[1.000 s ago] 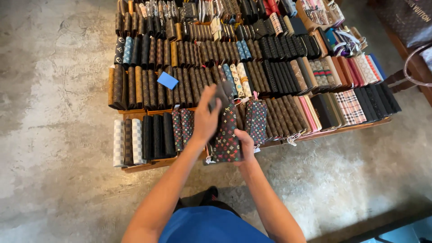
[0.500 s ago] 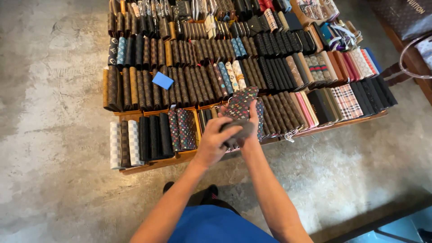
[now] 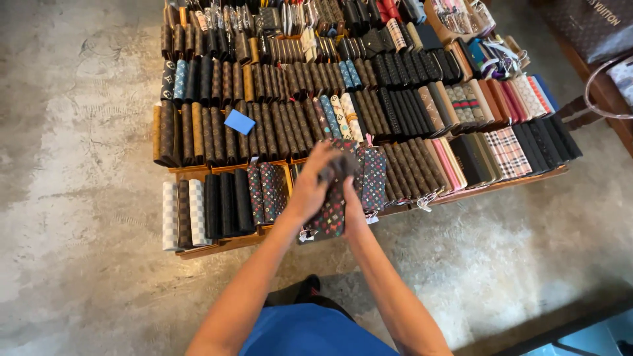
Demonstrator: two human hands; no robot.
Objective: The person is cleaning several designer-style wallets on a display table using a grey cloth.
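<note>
Both of my hands meet over the front row of a low wooden display tray [image 3: 217, 245] packed with upright wallets. My left hand [image 3: 312, 183] grips the top of a dark wallet with small multicoloured motifs [image 3: 331, 212]. My right hand [image 3: 353, 209] holds the same wallet from below and behind, mostly hidden by it. More wallets of the same pattern [image 3: 373, 177] stand just to the right, and others [image 3: 265, 191] to the left of my hands.
Rows of brown, black, checked and pink wallets [image 3: 422, 112] fill the tray. A blue card [image 3: 239, 122] lies on the brown ones. Grey concrete floor [image 3: 79, 198] surrounds the tray; a wooden stand with a bag [image 3: 597, 72] is at the right.
My hands lifted the patterned wallet up from the front row, then brought it back down to the row's front edge. The view has shifted slightly.
</note>
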